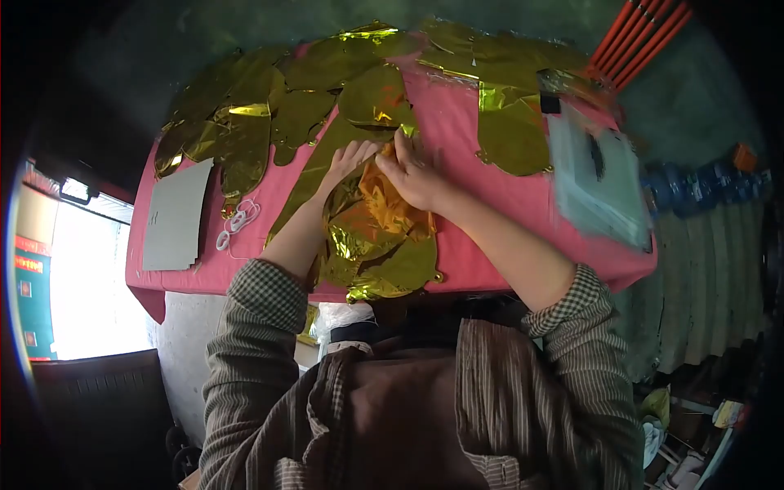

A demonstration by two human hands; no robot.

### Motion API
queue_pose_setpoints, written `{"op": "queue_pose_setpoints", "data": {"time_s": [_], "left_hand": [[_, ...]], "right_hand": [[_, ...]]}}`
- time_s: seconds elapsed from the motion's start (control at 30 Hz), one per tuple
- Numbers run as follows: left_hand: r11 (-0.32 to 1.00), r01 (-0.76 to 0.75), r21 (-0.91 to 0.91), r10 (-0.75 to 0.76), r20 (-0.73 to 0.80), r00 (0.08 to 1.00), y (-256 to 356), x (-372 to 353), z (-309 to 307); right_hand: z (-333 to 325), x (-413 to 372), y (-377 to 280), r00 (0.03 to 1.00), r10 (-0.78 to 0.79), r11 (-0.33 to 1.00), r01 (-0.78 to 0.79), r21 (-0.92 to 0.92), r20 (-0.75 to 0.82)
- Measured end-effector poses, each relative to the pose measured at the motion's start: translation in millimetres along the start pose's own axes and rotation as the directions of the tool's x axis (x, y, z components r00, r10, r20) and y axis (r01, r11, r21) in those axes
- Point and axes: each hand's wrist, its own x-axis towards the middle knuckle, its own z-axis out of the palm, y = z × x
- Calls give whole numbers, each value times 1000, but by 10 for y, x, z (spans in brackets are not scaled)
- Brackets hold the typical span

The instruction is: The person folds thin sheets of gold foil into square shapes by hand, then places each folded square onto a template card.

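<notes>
Striped shirt [514, 400]; gold foil [380, 237], long axis toward it.

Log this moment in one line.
left hand: at foil | right hand: at foil | grip: unclear | beneath: pink cloth | far left: grey card | right: clear plastic

One left hand [351, 166], one right hand [416, 178], one pink tablecloth [482, 253], one grey card stack [175, 222], one white cord bundle [239, 218] and at least four orange poles [639, 45] are counted; gold foil pieces [510, 140], overlapping, can be tallied only as over five.
</notes>
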Motion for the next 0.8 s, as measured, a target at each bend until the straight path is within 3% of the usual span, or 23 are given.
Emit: {"op": "queue_pose_setpoints", "data": {"time_s": [0.07,0.1,0.17,0.2,0.23,0.3,0.33,0.4,0.57,0.63,0.77,0.8], "left_hand": [[998,-20,59,19,13,1000,-141,-30,146],[997,-33,73,33,2,999,-146,-40,132],[995,-29,93,29,-3,1000,-109,-28,86],[994,-35,106,35,1,999,-71,-17,59],[998,-18,62,17,17,1000,-22,-7,-4],[994,-22,103,20,17,1000,-42,-19,35],[990,-25,139,22,21,1000,-55,-22,68],[988,-33,154,28,30,999,-100,-34,111],[989,-24,145,16,60,998,-177,-57,161],[997,-69,18,70,-27,997,-188,-58,165],[998,-45,45,45,0,999,-175,-50,113],[999,-31,-30,33,69,997,-197,-43,92]], "right_hand": [[-127,51,8,993,27,960,-57,274,112],[-104,100,176,988,-86,838,2,546,129],[-254,50,256,986,-129,821,48,569,104],[-237,51,331,983,-183,863,170,476,-19],[-220,79,411,982,-188,863,175,474,-20],[-233,143,491,942,-319,921,334,198,-103],[-244,164,483,942,-319,922,334,197,-104],[-221,214,438,950,-313,943,313,-117,21],[-108,273,335,950,-302,933,312,-178,79],[-112,268,328,959,-272,939,283,-195,84],[-101,262,343,959,-272,949,281,-145,82],[-112,262,346,959,-272,942,283,-182,81]]}}
